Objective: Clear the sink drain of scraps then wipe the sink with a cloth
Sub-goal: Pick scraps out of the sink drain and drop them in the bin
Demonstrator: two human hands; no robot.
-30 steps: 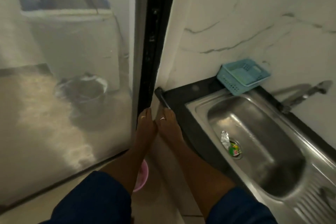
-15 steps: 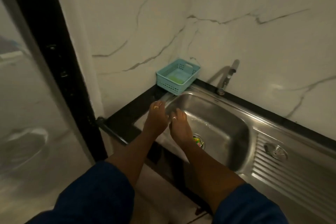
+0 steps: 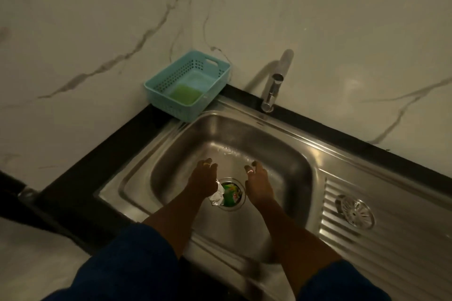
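Surface and room: a stainless-steel sink [image 3: 281, 127] set in a black countertop [image 3: 97, 159], backed by a white wall with grey marble veining [image 3: 318, 19]. Dim light is noted. A chrome tap [image 3: 275, 83] stands at the back rim. A teal perforated basket [image 3: 215, 85] sits at the back left corner, overhanging the rim, with a flat green pad [image 3: 187, 93] lying inside. A round metal strainer [image 3: 355, 212] rests on the ribbed drainboard [image 3: 391, 239] to the right.

Task item: the drain [image 3: 230, 208] lies in the middle of the basin floor and is clogged with scraps: a green printed wrapper [image 3: 230, 197] and a crumpled silver foil [image 3: 218, 197] at its left edge.

Hands: the left hand [image 3: 203, 182] and right hand [image 3: 259, 187] are held palm-down over the basin, one on each side of the drain. The left fingers [image 3: 208, 165] and right fingers [image 3: 252, 168] are kept together, tips slightly bent, with nothing pinched. Whether the foil is touched by the left hand cannot be told.

Change from half a second ago: the hands were side by side near the left rim and are now parted, further over the basin. The glass door at left is out of view.
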